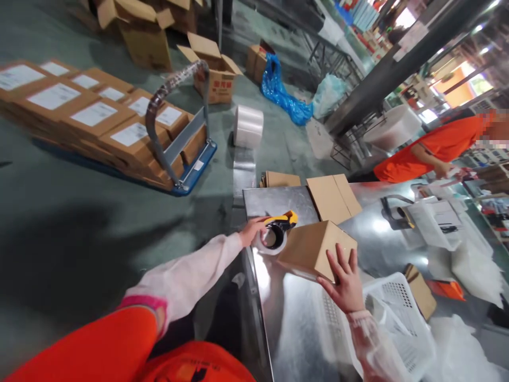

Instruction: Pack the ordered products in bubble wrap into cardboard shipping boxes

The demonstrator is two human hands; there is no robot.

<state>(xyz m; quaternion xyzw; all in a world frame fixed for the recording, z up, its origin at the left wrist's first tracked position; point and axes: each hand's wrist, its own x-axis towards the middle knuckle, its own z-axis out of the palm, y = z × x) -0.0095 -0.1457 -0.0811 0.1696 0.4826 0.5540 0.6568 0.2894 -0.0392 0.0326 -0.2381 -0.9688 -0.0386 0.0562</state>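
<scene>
My left hand (pixel 253 232) is wrapped round a tape dispenser (pixel 283 219), yellow and black, with a wide roll of tape on it. The dispenser sits at the left end of a brown cardboard box (pixel 304 246), close against it. That box rests on the metal table (pixel 286 318). Against its right end lies my right hand (pixel 345 281), fingers spread flat over the cardboard. Both forearms wear pale sleeve covers.
A white plastic basket (pixel 421 339) stands right of the box. Flat cardboard (pixel 333 197) lies behind it. A co-worker in orange (pixel 425 148) stands across the table. On the floor left are a loaded trolley (pixel 191 180) and a large roll (pixel 248 126).
</scene>
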